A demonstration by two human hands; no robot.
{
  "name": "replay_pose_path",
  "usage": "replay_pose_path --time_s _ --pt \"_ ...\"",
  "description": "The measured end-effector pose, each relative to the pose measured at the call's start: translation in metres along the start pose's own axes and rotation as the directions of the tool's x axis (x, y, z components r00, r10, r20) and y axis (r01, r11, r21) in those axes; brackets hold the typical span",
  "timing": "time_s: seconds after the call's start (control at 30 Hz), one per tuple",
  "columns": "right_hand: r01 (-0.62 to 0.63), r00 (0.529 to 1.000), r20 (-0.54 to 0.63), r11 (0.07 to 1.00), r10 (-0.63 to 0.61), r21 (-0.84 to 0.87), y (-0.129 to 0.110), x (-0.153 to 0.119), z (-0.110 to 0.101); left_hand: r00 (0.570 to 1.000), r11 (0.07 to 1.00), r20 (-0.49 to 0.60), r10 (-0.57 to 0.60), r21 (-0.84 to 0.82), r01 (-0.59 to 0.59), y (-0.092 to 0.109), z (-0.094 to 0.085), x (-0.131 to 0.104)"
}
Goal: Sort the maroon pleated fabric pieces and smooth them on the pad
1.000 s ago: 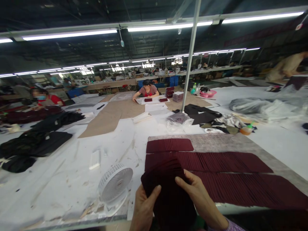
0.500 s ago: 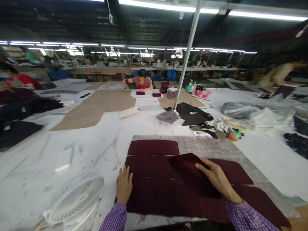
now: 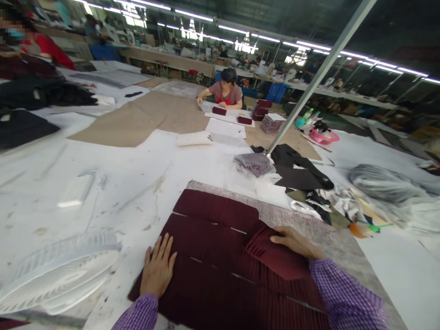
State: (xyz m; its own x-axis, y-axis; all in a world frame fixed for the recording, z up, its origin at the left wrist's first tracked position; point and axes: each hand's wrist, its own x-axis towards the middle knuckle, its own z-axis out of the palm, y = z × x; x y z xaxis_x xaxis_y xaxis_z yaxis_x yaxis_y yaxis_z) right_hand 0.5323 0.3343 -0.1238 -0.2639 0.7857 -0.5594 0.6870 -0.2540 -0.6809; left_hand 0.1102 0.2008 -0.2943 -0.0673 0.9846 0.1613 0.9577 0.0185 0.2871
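Rows of dark maroon pleated fabric pieces (image 3: 206, 247) lie on a grey board (image 3: 237, 195) in front of me. My left hand (image 3: 158, 266) rests flat at their left edge, fingers stretched out. With my right hand (image 3: 292, 240) I grip a folded maroon fabric piece (image 3: 275, 254) by its upper right edge, thumb on top. That piece lies over the right part of the rows, its pleats showing on its left side. The fingers under it are hidden.
A white fan (image 3: 62, 275) lies at the left. Beyond the board are a plastic-wrapped bundle (image 3: 254, 165), black scraps (image 3: 295, 169), a metal pole (image 3: 319, 78) and a pink basin (image 3: 323, 136). A co-worker (image 3: 225, 89) sits across the table near small maroon stacks (image 3: 261, 110).
The view has tilted and turned. The piece in my right hand has gone from raised and bent to lying flatter over the rows. My left hand stays flat at the left edge.
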Motion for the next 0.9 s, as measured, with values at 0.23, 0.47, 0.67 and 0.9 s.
replay_pose_path --time_s 0.23,0.47,0.67,0.9 --pt "0.02 0.963 0.27 0.998 -0.004 -0.058 -0.008 0.106 -0.025 0.999 0.99 0.0 0.039 0.134 -0.039 0.001 -0.002 0.003" --pt "0.04 0.969 0.243 0.958 0.032 -0.284 0.016 0.165 -0.016 0.999 0.988 0.036 0.03 0.149 -0.035 0.002 -0.003 0.006" --pt "0.083 0.991 0.134 0.891 -0.025 -0.446 0.033 0.177 -0.016 0.999 0.99 0.046 0.026 0.136 -0.032 0.003 -0.002 0.007" --pt "0.152 0.986 0.14 0.842 -0.091 -0.518 0.04 0.183 -0.016 0.999 0.994 0.052 0.011 0.111 -0.017 0.005 -0.002 0.007"
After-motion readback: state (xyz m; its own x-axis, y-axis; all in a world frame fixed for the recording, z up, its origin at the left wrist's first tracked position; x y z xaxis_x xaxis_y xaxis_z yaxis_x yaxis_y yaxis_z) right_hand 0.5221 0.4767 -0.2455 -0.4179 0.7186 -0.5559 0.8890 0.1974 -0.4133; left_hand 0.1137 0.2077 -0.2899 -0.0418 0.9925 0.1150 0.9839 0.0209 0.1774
